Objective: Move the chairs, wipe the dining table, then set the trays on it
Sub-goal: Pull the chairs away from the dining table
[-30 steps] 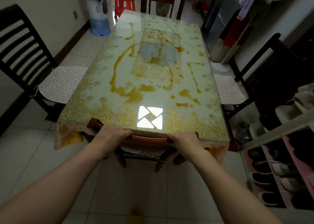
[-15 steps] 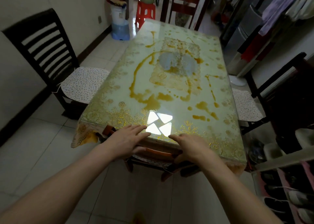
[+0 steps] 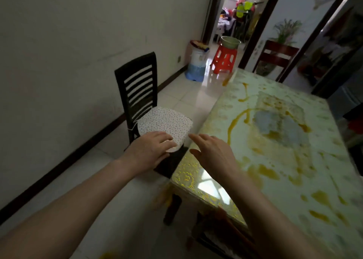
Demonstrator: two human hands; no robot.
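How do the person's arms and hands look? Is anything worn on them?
Both forearms are bare up to the frame edge: no sleeves show. The left hand and the right hand wear no gloves, and no rings, watch or bracelet are visible.

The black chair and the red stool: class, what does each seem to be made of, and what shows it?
Black chair: likely dark-painted or stained wood, judging by its rigid slatted back; patterned fabric seat cushion.
Red stool: probably moulded plastic, given its uniform bright colour and slight sheen.

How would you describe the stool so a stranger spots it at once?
Start at the long table and look past its far left corner towards the doorway. The stool stands there on the floor, bright red plastic, with a green basin on top.
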